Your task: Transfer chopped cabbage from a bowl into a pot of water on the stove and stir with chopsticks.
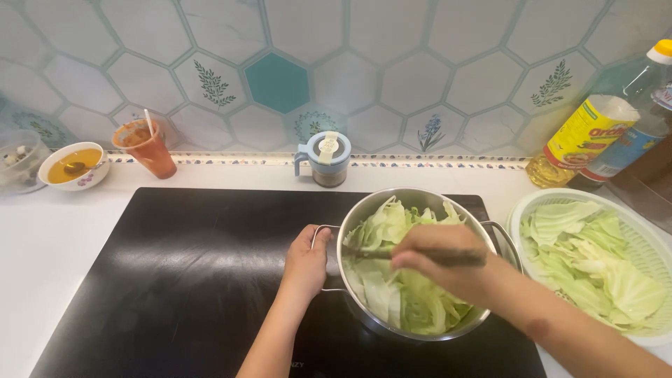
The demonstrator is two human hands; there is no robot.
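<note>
Head view: steel pot [413,199] handle clasped in left grip [305,264]; dark utensil [448,257] pinched in right grip [442,260] over pale, crinkled cabbage [392,294].

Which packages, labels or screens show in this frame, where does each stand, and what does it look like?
Oil bottle: right rear counter, leaning; clear plastic, yellow oil, yellow and red label.
Second bottle: far right beside it; clear, yellow cap, blue label.
No screens in view.

Left of the black cooktop [182,280] on your white counter [42,238] you see a small bowl of yellow sauce [73,166] and an orange cup [147,148], behind it a lidded spice jar [325,159], and to its right a white colander of cabbage leaves [595,259] and two oil bottles [602,133].
</note>
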